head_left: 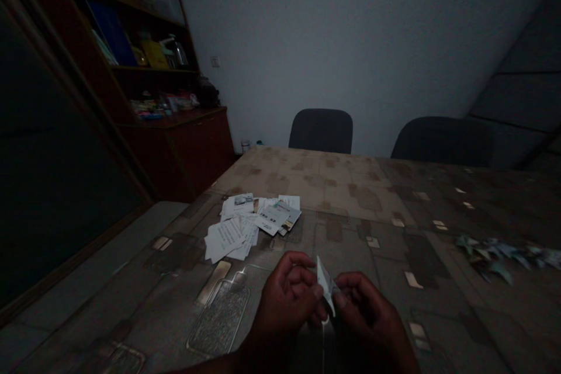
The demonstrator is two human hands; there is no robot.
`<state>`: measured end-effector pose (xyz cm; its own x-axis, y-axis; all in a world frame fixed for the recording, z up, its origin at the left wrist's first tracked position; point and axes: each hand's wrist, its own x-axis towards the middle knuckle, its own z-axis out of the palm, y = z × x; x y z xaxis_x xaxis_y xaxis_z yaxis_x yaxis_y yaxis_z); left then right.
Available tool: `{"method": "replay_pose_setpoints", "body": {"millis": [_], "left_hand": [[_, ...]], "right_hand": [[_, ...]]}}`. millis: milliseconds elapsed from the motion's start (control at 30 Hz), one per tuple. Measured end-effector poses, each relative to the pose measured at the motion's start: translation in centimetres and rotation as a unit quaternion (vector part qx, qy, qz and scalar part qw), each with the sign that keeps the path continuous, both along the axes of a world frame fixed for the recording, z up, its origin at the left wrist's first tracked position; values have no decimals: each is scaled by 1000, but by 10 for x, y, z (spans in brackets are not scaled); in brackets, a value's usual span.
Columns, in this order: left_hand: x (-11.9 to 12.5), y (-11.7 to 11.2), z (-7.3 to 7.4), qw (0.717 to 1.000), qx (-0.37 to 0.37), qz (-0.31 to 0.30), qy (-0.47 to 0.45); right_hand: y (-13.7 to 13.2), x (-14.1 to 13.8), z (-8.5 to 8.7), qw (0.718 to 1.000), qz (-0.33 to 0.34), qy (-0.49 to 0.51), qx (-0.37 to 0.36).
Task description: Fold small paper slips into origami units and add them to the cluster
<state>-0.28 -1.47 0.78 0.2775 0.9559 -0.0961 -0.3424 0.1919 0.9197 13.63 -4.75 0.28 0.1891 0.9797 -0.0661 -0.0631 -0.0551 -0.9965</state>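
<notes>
A small folded piece of white paper (325, 285) is held up between my two hands, just above the near side of the table. My left hand (291, 292) pinches its left side with thumb and fingers. On the other side, the fingertips of my right hand (362, 304) close on the paper's right edge. Beyond my left hand lies a loose pile of printed paper cards (225, 238), some overlapping. Far to the right, a cluster of small folded paper pieces (499, 254) rests on the table, blurred.
The table (307, 172) has a patterned brown cover. Two dark chairs, one at the middle (321, 130) and one at the right (438, 139), stand behind its far edge. A reddish-brown cabinet (197, 149) with filled shelves is at the left, against a pale wall (372, 29).
</notes>
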Motion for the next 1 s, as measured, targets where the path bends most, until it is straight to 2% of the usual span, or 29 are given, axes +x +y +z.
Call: {"method": "replay_pose_setpoints", "body": {"millis": [267,400,633,867,1000], "left_hand": [[-1,2,-7,1000,12,-10,3],[-1,2,-3,1000,6,14,8],[-1,3,3,1000,-21,13,12],[-5,6,-3,999,-25,-41,-1],[-4,5,0,1000,-11,-16,-17]], "right_hand": [[0,2,-5,999,28,30,3],[-1,1,-3,999,37,13,-18],[-3,0,3,997,72,34,-20],[-2,1,0,998,59,5,-7],[-2,3,-4,998,60,-11,2]]}}
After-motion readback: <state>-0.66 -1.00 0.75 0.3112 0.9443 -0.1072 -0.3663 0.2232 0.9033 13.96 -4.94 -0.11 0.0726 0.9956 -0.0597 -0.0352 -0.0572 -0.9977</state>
